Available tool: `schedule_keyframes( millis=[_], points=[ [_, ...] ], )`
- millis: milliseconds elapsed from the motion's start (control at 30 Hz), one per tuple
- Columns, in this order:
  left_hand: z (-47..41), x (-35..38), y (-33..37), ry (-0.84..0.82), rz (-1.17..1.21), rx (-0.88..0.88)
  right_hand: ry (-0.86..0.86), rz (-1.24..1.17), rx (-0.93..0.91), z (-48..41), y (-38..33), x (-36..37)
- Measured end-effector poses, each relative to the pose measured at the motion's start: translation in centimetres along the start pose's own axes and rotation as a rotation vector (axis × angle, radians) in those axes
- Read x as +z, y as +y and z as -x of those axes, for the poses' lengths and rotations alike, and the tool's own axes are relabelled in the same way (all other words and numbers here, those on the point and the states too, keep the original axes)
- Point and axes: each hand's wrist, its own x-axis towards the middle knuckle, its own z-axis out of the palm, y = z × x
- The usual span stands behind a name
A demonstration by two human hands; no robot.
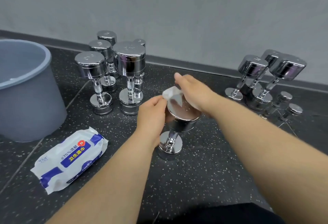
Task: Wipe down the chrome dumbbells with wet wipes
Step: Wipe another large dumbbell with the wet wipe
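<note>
Left hand [152,115] holds the shiny dumbbell [182,122] by its top. It looks heavy and slippery. Flat right hand [193,90] presses the soft wipe [169,93] on it.

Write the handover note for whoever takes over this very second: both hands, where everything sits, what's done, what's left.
Left hand: grips the side of the upper head of the dumbbell, which stands upright on the floor.
Right hand: flat, pressing the wet wipe onto that head's top.
Wipe pack: on the floor, near the grey bucket.
Done: only the top face is being wiped.
Left: its handle and lower head, then the left group and right group; which of those are already clean cannot be told.
</note>
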Motion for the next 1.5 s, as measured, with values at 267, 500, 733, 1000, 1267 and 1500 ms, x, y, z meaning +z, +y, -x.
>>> schedule_keyframes(
  millis=[267,500,733,1000,1267,1500],
  points=[
    [1.8,-0.1,0.1,0.076,-0.138,-0.133,0.324,-0.448,0.055,6.5,3.4,4.8],
    [2.1,-0.1,0.1,0.134,0.151,-0.398,0.395,-0.59,0.053,5.9,3.8,5.6],
    [5.0,1.1,-0.4,0.093,0.275,-0.371,0.373,-0.633,0.065,5.4,3.6,5.1],
    [5.1,1.4,-1.9,0.0,0.07,-0.245,0.26,-0.556,0.056,5.6,4.4,3.5],
    [3.4,1.2,-4.0,0.126,-0.252,0.001,0.287,-0.47,-0.012,4.8,4.7,3.1],
    [1.6,2.7,-5.6,0.185,-0.475,0.074,0.336,-0.37,-0.059,4.0,4.9,2.4]
  ],
)
